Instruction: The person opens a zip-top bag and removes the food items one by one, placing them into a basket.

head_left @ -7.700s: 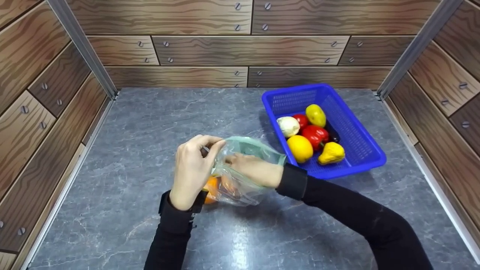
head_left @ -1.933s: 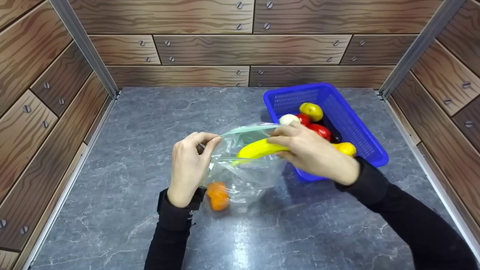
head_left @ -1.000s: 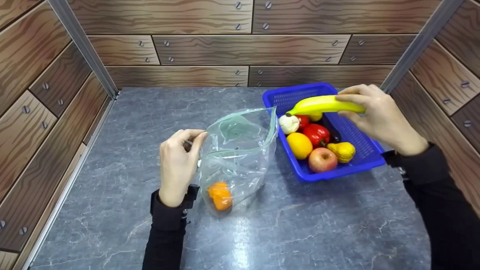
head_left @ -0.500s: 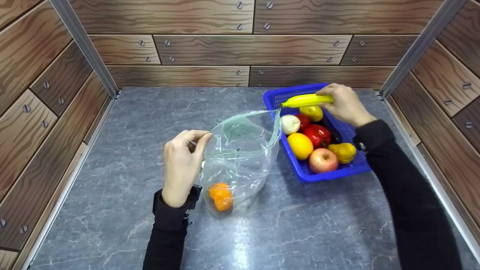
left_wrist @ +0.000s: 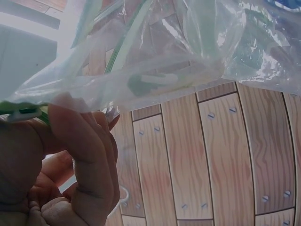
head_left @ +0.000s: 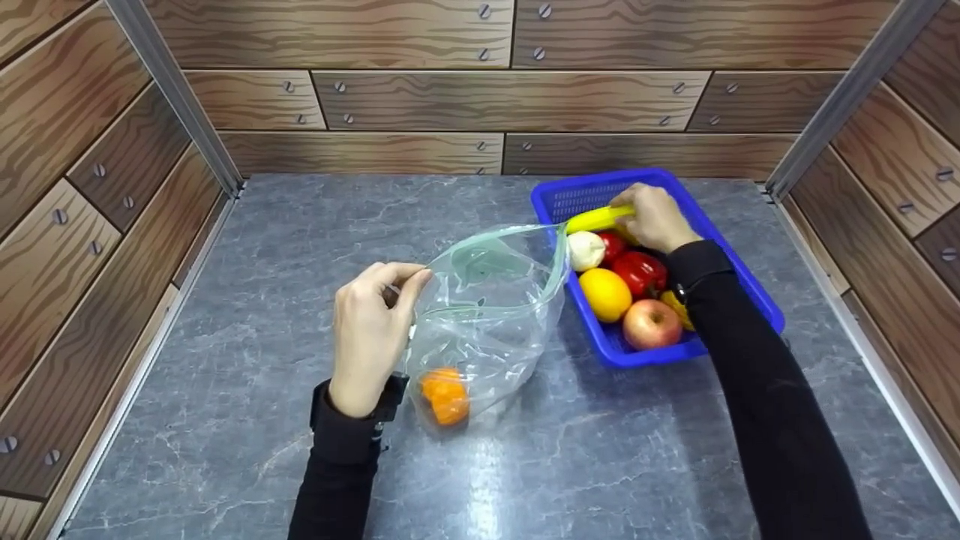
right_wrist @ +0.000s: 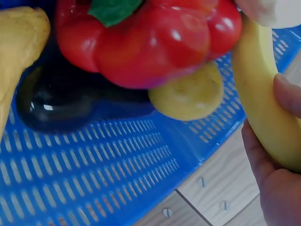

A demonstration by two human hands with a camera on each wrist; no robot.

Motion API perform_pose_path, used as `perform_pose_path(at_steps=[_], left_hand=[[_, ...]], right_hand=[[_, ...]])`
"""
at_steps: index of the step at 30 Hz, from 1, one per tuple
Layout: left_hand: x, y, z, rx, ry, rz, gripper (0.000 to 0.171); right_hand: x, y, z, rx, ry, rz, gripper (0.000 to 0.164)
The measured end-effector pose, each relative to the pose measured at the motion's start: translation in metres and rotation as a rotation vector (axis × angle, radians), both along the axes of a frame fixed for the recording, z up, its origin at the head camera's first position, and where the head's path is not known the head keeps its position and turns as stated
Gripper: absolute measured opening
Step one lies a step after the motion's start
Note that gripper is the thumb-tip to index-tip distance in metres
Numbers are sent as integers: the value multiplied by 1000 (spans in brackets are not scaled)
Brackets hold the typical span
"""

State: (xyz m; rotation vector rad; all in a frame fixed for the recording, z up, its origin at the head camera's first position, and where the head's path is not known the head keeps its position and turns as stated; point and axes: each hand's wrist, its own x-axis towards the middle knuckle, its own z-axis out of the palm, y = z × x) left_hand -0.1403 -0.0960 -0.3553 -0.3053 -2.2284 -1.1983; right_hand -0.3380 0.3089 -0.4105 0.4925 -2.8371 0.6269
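Observation:
In the head view my left hand [head_left: 371, 330] pinches the rim of a clear zip bag [head_left: 510, 337] between thumb and fingertips. The bag gapes, with an orange-coloured lump [head_left: 446, 395] low inside it. My right hand [head_left: 656, 214] grips a yellow banana [head_left: 596, 219] by one end, low at the far side of the blue basket [head_left: 630, 358]. In the right wrist view thumb and fingers lie on either side of the banana [right_wrist: 263, 89], close to the basket wall. The left wrist view shows the green zip strip [left_wrist: 124, 42] close to the pinching fingers.
The basket holds a white vegetable [head_left: 586, 250], a yellow round fruit [head_left: 604, 295], an apple [head_left: 652, 324], a red bell pepper [head_left: 639, 274] and an eggplant [right_wrist: 70, 101]. Wood-patterned walls [head_left: 420, 97] enclose the grey tabletop [head_left: 247, 337] at the back and sides.
My right hand was inside the bag, then drew the banana out and carried it right, lowering it at the basket's far side. An apple now shows in the basket. The left hand keeps its pinch.

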Motion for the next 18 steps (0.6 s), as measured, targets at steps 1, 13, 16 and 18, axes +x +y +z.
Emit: perform_pose_path(at_steps=[1, 13, 16, 18], left_hand=[[0, 0, 0, 2, 0, -1, 14], [0, 2, -2, 2, -3, -6, 15], [0, 2, -2, -3, -2, -10, 15], [0, 3, -1, -1, -2, -18, 15]], right_hand=[[-1, -1, -2, -1, -4, -12, 28], [0, -3, -6, -17, -42, -41, 34], [5, -5, 3, 1, -41, -49, 36], [11, -8, 12, 7, -24, -53, 36]])
